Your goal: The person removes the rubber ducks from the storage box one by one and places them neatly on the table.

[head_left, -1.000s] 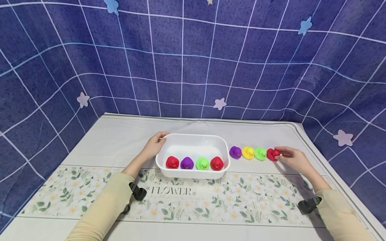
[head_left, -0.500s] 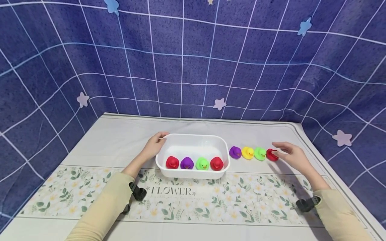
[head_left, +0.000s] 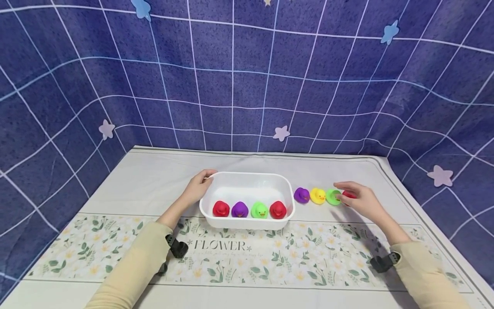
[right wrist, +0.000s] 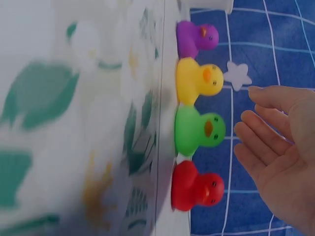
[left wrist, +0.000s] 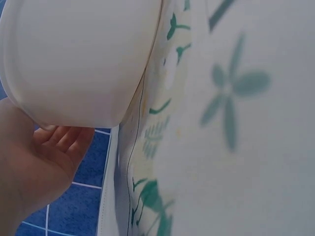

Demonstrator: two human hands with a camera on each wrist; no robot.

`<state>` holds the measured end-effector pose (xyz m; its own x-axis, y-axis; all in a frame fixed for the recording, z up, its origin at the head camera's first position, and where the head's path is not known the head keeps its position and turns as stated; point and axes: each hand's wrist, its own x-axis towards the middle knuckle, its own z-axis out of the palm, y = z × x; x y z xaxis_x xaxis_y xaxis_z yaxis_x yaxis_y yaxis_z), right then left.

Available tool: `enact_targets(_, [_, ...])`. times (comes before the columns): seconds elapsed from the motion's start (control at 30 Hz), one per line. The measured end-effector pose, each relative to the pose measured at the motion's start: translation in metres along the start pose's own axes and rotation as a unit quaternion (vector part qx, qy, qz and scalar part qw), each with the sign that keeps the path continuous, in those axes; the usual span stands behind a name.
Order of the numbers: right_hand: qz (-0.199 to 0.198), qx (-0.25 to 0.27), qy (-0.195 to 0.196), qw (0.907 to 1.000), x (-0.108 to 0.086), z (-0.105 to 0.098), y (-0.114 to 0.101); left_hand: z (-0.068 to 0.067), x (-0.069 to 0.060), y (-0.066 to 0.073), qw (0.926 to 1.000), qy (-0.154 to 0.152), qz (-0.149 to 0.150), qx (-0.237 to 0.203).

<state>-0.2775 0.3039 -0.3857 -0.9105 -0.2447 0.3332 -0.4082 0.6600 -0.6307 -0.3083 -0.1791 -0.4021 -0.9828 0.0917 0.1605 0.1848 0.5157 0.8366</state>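
Note:
My left hand (head_left: 197,188) holds the left end of a white plastic tub (head_left: 247,222); in the left wrist view, its thumb is partly hidden by the rim. Along the tub's near side sit a red rubber duck (head_left: 221,209), a purple one (head_left: 239,210), a green one (head_left: 260,210) and another red one (head_left: 278,210). Right of the tub, a row runs from a purple duck (right wrist: 197,38) through a yellow duck (right wrist: 198,80) and a green duck (right wrist: 197,131) to a red duck (right wrist: 197,186). My right hand (head_left: 360,199) hovers over the row's green and red ducks, fingers relaxed, holding nothing.
A white cloth with a flowered band (head_left: 247,266) covers the table. Behind and at both sides hangs a blue curtain (head_left: 251,98) with white grid lines and stars. Black wrist cameras sit at both cuffs.
My right hand has let go of the red duck at the row's right end, lifted, and moved left over the green duck. The left hand and tub stay put.

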Motion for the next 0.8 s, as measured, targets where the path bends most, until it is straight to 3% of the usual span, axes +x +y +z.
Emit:
enact_targets(0.2, [-0.032,0.004,-0.005,0.9995,0.003,0.007,-0.011,0.000,0.001,-0.001,1.0000,0.001,0.002,0.000])
enact_targets(0.8, [-0.040,0.047,-0.034,0.9975,0.015,0.029,-0.030,0.000,0.001,-0.003,1.0000,0.000,0.000,0.002])
